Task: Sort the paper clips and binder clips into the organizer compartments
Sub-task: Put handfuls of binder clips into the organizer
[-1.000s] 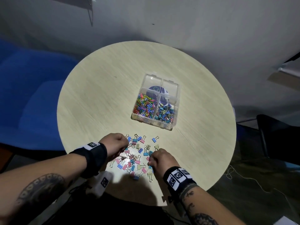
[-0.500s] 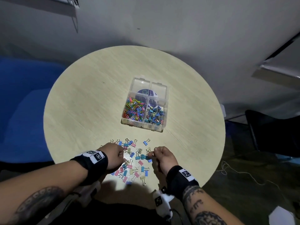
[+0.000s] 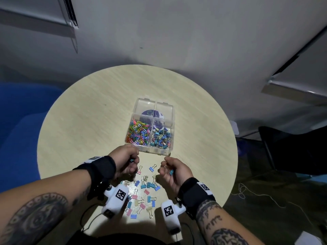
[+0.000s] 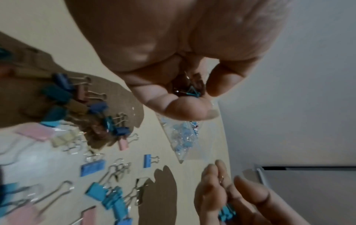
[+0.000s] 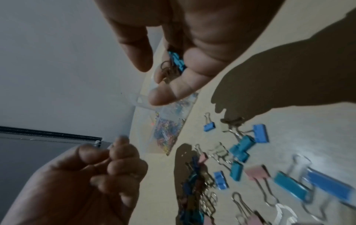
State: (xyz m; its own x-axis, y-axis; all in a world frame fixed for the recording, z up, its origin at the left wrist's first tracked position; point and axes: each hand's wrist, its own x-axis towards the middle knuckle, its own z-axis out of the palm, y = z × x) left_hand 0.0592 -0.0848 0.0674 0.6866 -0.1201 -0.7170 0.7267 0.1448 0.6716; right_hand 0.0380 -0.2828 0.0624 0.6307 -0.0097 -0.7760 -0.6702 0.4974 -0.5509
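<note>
The left hand (image 3: 124, 160) curls round a teal clip (image 4: 192, 92); the right hand (image 3: 174, 171) cups blue clips (image 5: 176, 60). The organizer (image 3: 152, 150) sits just beyond both hands, loose clips (image 3: 141, 197) scattered beneath them on the tabletop (image 3: 85, 121).

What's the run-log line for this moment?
left hand: holds binder clips | right hand: holds binder clips | organizer: ahead of both hands | loose clips: on table

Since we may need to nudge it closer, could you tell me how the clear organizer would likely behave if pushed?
The clear organizer looks like thin plastic, so probably light and apt to slide on the smooth table. Low and wide, it seems unlikely to tip.
</note>
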